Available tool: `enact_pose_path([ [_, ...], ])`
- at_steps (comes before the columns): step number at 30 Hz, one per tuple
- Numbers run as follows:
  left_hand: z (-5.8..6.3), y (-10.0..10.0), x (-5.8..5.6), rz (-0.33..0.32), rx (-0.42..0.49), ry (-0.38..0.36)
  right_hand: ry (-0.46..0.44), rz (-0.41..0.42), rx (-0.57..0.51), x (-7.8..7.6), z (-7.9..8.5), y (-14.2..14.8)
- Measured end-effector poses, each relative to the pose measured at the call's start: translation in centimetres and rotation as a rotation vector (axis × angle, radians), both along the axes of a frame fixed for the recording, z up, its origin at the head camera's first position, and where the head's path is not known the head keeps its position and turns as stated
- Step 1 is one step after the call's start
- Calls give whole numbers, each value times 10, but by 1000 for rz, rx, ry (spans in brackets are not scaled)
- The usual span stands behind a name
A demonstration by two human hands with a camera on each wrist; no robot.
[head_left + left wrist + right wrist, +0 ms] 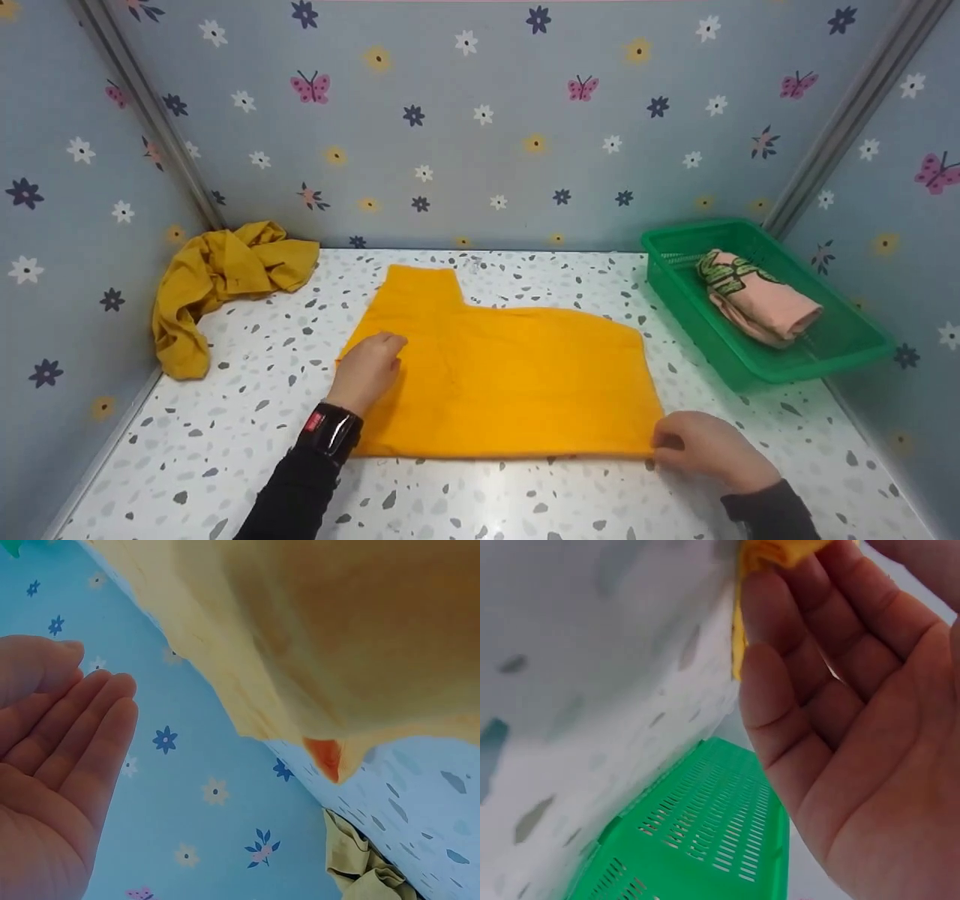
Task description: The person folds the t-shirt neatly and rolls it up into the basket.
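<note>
An orange-yellow garment [540, 375] lies folded flat on the speckled table, with a narrower part jutting up at its far left. Over its left side is my left hand [369, 373], a dark band at the wrist. In the left wrist view this hand [64, 765] has nearly straight fingers and holds nothing, apart from the cloth. My right hand [712, 448] pinches the garment's near right corner. The right wrist view shows the fingers of that hand [870, 735] bent at a folded yellow edge [776, 551], the thumb partly cut off by the frame.
A crumpled mustard cloth [225, 274] lies at the back left against the wall. At the right, a green plastic basket [690, 315] holds a folded pink garment [761, 300] with a green print. Flower-patterned panels [480, 127] enclose the speckled table [247, 420] on three sides.
</note>
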State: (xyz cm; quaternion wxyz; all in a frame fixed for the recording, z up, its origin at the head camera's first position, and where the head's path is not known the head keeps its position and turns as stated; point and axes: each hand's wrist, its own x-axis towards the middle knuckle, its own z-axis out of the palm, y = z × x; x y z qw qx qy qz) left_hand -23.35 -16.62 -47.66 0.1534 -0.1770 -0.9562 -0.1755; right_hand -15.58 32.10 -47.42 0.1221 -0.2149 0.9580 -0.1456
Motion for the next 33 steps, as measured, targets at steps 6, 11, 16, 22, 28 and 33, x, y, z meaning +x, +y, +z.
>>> enact_pose_path([
  [6,6,-9,-8,37,5,-81,39,-35,-18,-22,12,2],
  [11,11,-19,-19,56,41,-136,104,-97,-32,-46,17,2],
  [16,15,-27,-31,69,83,-162,144,-140,-60,-70,16,2],
  [22,17,-33,-42,111,136,-235,124,-189,-90,-94,11,-2],
  [28,13,-36,-51,159,176,-302,67,-289,-105,-113,7,-8],
  [33,5,-40,-57,209,218,-313,71,-323,-120,-126,5,-8],
])
